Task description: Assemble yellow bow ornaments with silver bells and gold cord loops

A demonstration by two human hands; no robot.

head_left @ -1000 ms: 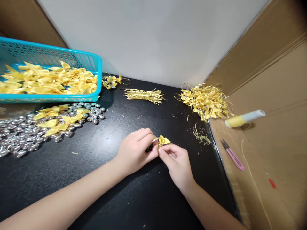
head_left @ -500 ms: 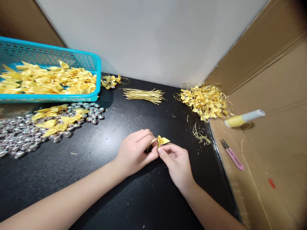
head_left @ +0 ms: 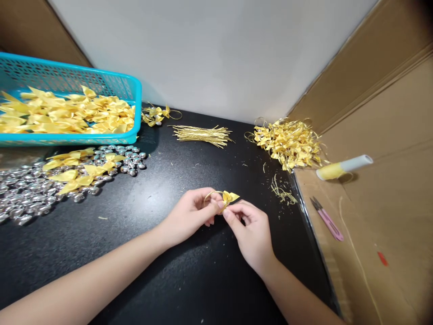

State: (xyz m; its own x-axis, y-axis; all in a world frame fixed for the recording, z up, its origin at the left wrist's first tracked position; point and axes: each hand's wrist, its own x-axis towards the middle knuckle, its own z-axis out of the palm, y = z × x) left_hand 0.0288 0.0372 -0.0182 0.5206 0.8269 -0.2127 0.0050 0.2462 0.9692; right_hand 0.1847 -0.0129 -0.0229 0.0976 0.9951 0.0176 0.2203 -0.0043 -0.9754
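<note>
A yellow ribbon bow (head_left: 229,197) with a loop of gold cord (head_left: 210,194) is held between my two hands over the black table. My left hand (head_left: 192,211) pinches it from the left with thumb and fingers, the cord loop arching over the fingers. From the right, my right hand (head_left: 252,230) pinches at the bow's lower edge, thumb against forefinger. The fingertips of both hands nearly meet and hide the lower part of the bow.
A blue basket (head_left: 135,108) of yellow bows stands at left, above silver beads (head_left: 34,194). Gold cord lengths (head_left: 203,134) lie at the back. Looped bows (head_left: 291,142) are heaped at right, near cord scraps (head_left: 282,192), pink thread snips (head_left: 328,221) and a tube (head_left: 345,167).
My left hand has turned, its thumb now on top near the bow and its fingers lower. More of the cord loop shows. My right hand keeps its pinch almost in place.
</note>
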